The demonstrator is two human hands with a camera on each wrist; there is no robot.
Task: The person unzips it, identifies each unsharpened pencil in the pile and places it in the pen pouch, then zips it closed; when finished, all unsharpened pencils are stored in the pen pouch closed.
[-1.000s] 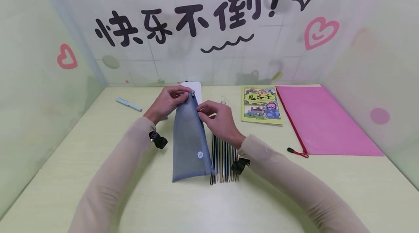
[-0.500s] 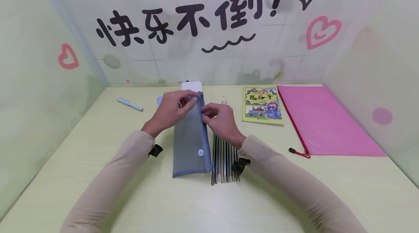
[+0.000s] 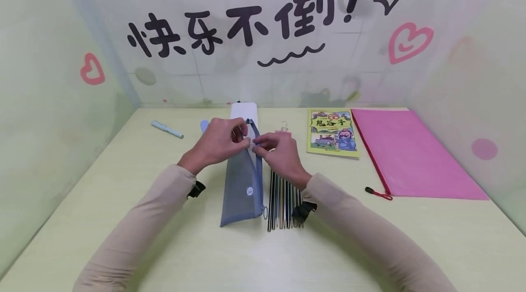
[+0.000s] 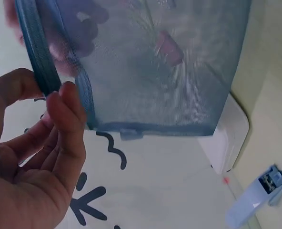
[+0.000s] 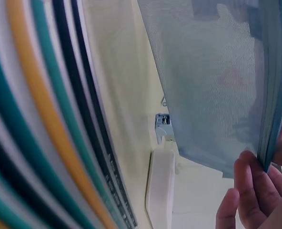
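A blue-grey mesh zipper pouch (image 3: 242,191) is held up on its long side in the head view, a round white label near its lower end. My left hand (image 3: 219,141) pinches one edge of the zipped side between thumb and fingers. Facing it, my right hand (image 3: 281,153) pinches the opposite edge. Between them the pouch's mouth gapes near its far end. In the left wrist view the zipper band (image 4: 38,52) runs into the left fingertips. A ring-shaped zipper pull (image 3: 265,212) hangs at the near end. Right beside the pouch lies a row of pencils (image 3: 283,200), partly under the right hand.
Behind the pouch stands a white box (image 3: 244,110), with a light-blue device (image 4: 255,200) beside it. A light-blue pen (image 3: 167,129) lies at left. A pink clip (image 3: 282,133) sits beyond the pencils. Farther right are a yellow comic book (image 3: 333,134) and a pink zipper folder (image 3: 415,155).
My left hand has moved from the pouch's far corner to the zipped edge, close to the right hand. The pouch's mouth has parted there. The right hand has shifted only slightly.
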